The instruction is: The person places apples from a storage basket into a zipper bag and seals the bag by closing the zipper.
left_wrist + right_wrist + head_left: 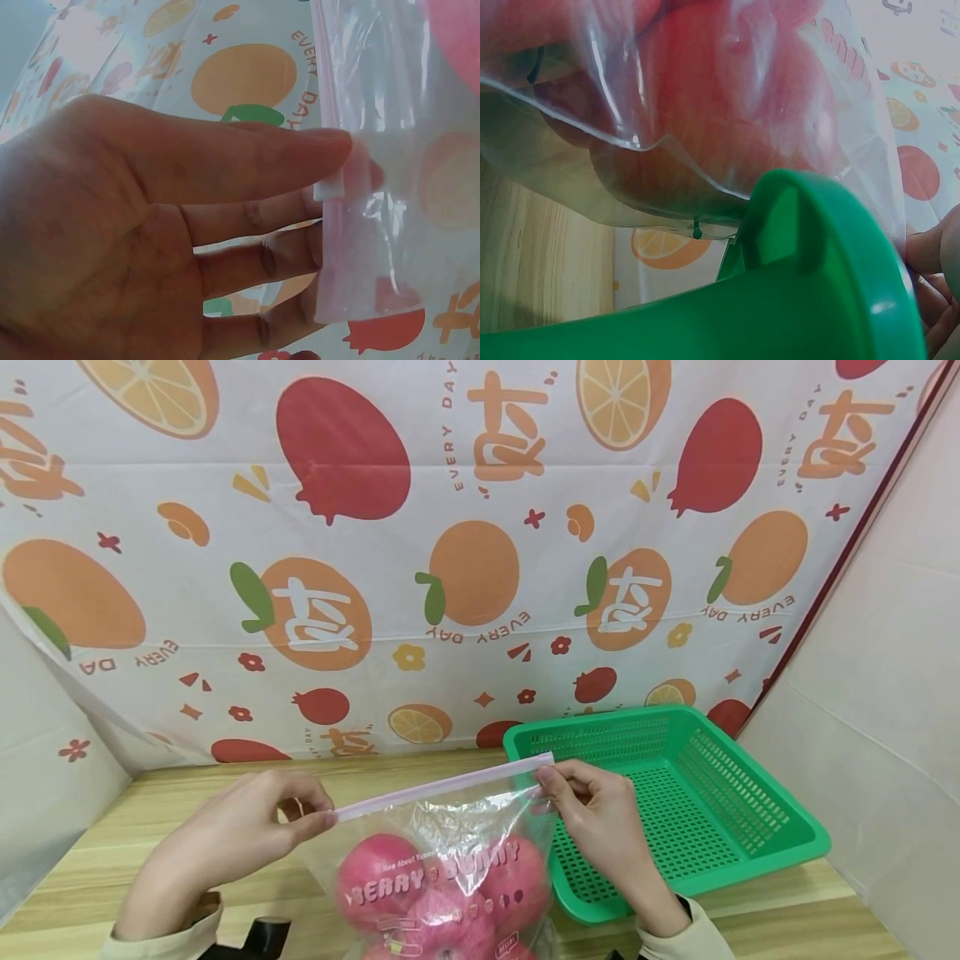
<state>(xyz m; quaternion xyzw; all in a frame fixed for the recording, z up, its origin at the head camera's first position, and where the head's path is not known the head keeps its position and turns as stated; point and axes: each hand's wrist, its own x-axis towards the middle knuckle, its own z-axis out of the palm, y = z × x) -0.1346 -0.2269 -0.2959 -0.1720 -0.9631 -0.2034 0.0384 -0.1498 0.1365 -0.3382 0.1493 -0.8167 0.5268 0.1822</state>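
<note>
A clear zip-top bag [457,818] with pink lettering and a pink zip strip [442,789] along its top holds several red apples [438,910]. My left hand [240,827] pinches the left end of the strip. In the left wrist view, its thumb presses against a small white slider [330,185] on the strip, the other fingers behind. My right hand [603,818] pinches the bag's top right corner between thumb and fingers. Between both hands the strip is stretched straight, its right end higher. The bag's bottom is cut off in the head view.
Right of the bag stands a green plastic basket [813,839] on the wooden table [90,881], its left rim right behind the bag. A fruit-print cloth [390,677] hangs behind the table. White walls [892,710] flank both sides.
</note>
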